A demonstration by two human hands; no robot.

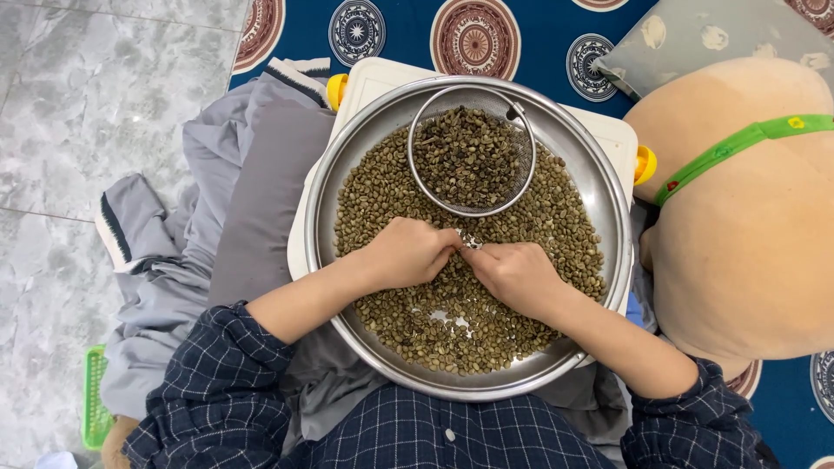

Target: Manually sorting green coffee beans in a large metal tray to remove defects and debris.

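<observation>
A person in dark blue checked sleeves point(217, 382) sat with a wide, round, shiny steel basin point(599, 174) on the lap, seen from directly above. Both hands rested near the basin's centre on a thick layer of small, oval, olive-green unroasted coffee beans point(382, 187). The left hand point(407, 254) was curled almost closed, fingertips pinched together at its 3 o'clock side; the right hand point(519, 275) was likewise loosely curled, fingertips pointing to 10 o'clock. The fingertips of the two nearly met over a tiny pale thing, too small to identify. Whether either hand gripped beans could not be told. At the basin's 12 o'clock a round wire-mesh strainer point(472, 156) lay on the beans, holding darker beans. Beneath the basin sat a white plastic tray point(375, 78) with yellow knobs. At 9 o'clock lay crumpled grey cloth point(252, 191) on grey marble tiles point(87, 104); at 3 o'clock, a smooth tan plush toy point(747, 252) with a green band. Farthest, a blue mat point(408, 35) bore round medallions.
</observation>
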